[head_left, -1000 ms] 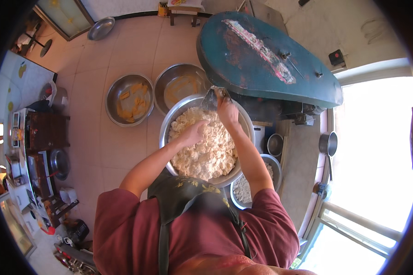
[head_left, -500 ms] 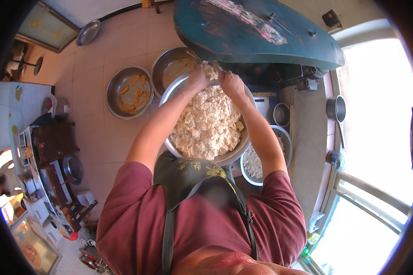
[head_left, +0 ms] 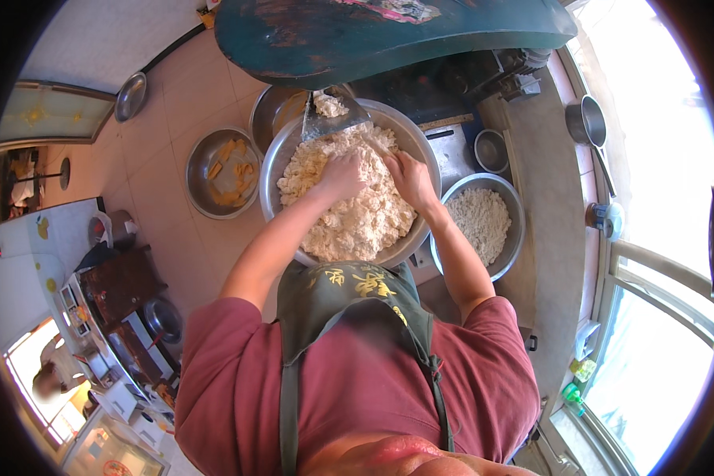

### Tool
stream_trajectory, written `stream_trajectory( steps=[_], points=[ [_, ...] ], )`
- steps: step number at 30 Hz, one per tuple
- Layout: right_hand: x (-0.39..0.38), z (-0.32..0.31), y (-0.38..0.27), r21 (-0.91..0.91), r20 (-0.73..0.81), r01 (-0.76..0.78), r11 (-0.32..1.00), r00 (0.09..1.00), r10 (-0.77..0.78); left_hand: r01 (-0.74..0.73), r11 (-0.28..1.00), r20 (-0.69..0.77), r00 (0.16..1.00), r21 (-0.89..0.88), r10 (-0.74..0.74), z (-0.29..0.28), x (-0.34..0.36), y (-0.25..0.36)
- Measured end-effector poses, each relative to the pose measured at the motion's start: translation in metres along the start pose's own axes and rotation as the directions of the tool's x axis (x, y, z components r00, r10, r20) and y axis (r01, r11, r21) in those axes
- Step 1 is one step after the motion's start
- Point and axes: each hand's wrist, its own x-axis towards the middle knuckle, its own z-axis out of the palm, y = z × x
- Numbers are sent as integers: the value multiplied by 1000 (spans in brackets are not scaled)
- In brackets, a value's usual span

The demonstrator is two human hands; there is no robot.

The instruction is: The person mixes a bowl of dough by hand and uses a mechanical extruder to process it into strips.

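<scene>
A wide metal basin (head_left: 271, 170) in front of me holds crumbly, pale dough (head_left: 365, 226). My left hand (head_left: 343, 176) is down on the dough near the middle, its fingers sunk into it and mostly hidden. Close by on its right, my right hand (head_left: 410, 181) reaches into the same dough, fingers pointing forward and smeared. Just beyond both hands, a dark metal chute (head_left: 349, 119) hangs over the basin's far rim, carrying a lump of dough (head_left: 330, 105).
A dark green machine cover (head_left: 404, 47) arches over the far side. Two metal bowls with yellowish strips, one a nearer bowl (head_left: 194, 198), stand at left. A basin of white floury crumbs (head_left: 480, 226), a small pot (head_left: 490, 151) and a ledge (head_left: 559, 198) lie right.
Both hands have drawn back from the chute into the basin's dough. A lump of dough now sits on the chute. The whole view has shifted slightly.
</scene>
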Motion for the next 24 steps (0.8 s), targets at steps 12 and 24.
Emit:
stream_trajectory(
  steps=[12, 24],
  points=[
    [-37, 0, 14, 75, 18, -144, 987, 990, 143, 160, 979, -74, 983, -129, -171, -12, -6, 35],
    [-26, -10, 15, -20, -22, -61, 998, 998, 60, -1, 581, -219, 927, -814, -305, 17, -45, -28]
  ],
)
